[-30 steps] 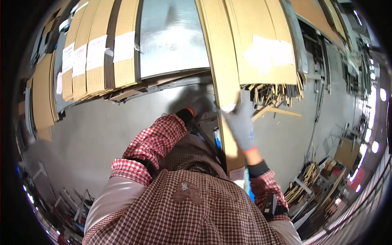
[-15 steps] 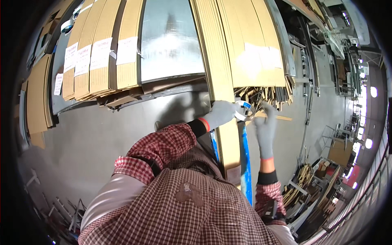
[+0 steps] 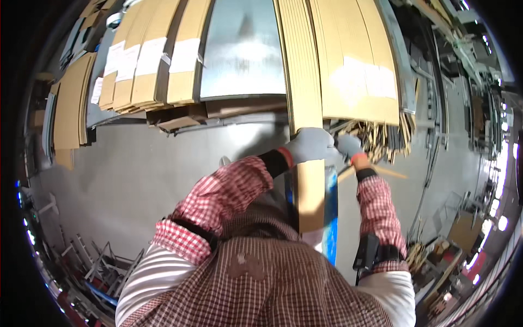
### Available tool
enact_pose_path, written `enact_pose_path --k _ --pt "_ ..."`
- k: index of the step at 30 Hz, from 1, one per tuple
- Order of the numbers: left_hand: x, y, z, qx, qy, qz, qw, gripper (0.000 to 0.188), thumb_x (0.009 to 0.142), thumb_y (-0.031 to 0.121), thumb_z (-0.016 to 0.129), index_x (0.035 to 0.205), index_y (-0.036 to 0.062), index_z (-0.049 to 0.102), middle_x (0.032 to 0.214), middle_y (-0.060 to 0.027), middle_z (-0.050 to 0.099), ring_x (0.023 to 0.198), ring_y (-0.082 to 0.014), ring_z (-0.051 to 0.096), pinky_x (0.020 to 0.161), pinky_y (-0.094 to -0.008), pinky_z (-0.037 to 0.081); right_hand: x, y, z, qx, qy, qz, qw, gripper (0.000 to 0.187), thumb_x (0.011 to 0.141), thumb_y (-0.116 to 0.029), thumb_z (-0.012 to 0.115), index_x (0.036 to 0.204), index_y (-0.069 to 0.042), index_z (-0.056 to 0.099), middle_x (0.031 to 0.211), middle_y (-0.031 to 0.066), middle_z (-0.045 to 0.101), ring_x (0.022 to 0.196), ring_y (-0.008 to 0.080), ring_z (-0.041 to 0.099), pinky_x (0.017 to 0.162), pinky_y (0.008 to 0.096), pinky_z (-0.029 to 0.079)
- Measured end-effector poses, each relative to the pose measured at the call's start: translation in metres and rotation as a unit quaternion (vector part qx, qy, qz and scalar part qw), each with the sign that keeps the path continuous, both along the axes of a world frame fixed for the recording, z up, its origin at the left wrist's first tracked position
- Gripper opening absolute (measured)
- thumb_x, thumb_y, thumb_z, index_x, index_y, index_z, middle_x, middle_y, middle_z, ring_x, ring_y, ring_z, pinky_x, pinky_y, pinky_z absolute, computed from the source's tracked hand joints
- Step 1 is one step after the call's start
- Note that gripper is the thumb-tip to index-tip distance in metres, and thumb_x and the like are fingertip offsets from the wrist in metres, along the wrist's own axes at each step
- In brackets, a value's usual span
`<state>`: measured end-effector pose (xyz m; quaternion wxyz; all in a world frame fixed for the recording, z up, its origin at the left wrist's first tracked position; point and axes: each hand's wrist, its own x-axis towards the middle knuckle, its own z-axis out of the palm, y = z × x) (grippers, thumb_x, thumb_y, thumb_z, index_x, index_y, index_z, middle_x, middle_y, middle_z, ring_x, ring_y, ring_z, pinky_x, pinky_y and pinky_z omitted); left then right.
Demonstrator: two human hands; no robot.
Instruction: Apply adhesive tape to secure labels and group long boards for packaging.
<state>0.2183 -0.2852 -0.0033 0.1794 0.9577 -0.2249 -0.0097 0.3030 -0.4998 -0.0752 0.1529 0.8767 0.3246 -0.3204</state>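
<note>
In a grey glove, my left hand (image 3: 311,145) lies over a long narrow stack of cardboard strips (image 3: 308,103), its fingers curled in at the stack's right edge. My right hand (image 3: 349,146), gloved too, is closed just right of the stack, close to the left fingertips. Whatever the two hands pinch between them is hidden; no tape roll shows there. The near end of the stack reaches back toward my apron, over a blue-painted support (image 3: 330,218).
A metal-topped table (image 3: 243,49) ahead bears flat cardboard bundles (image 3: 182,71) with paper labels at left and a wide cardboard stack (image 3: 359,49) at right. Below that hangs a bunch of thin offcut strips (image 3: 381,141). A step frame (image 3: 111,270) stands at lower left, scrap at lower right.
My right hand has moved up and left to meet the left hand, and its fingers have closed. The tape roll seen between the hands earlier is out of sight. The view has shifted slightly.
</note>
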Motion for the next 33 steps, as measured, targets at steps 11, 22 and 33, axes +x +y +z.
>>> enact_pose_path --k 11,22,33 --pt "-0.176 -0.034 -0.011 -0.180 0.154 0.214 0.948 0.072 0.091 0.036 0.060 0.138 -0.0096 0.031 0.132 -0.0374 0.045 0.118 -0.0481 0.050 0.103 -0.0519 0.039 -0.103 -0.030 0.104 0.138 0.236 -0.009 0.962 0.020 0.071 -0.016 0.063 0.086 -0.005 0.070 0.082 0.0173 0.070 0.077 0.0315 0.068 0.067 0.0390 0.053" --pt "-0.124 0.028 0.005 -0.287 0.341 0.280 0.850 0.087 0.086 0.029 0.072 0.148 -0.0058 0.022 0.102 -0.0147 0.060 0.087 -0.0195 0.061 0.073 -0.0322 0.052 -0.077 0.043 0.165 0.168 0.074 -0.052 0.982 0.030 0.080 -0.009 0.056 0.108 -0.004 0.066 0.103 0.0162 0.068 0.088 0.0349 0.068 0.078 0.0432 0.055" --pt "-0.125 0.077 0.027 -0.406 0.399 0.296 0.767 0.067 0.084 0.003 0.071 0.143 -0.0010 0.039 0.097 -0.0092 0.068 0.077 -0.0132 0.063 0.068 -0.0265 0.052 -0.040 0.025 0.169 0.272 0.177 -0.161 0.932 0.030 0.075 -0.001 0.061 0.104 -0.004 0.071 0.093 0.0140 0.071 0.082 0.0290 0.070 0.077 0.0347 0.055"
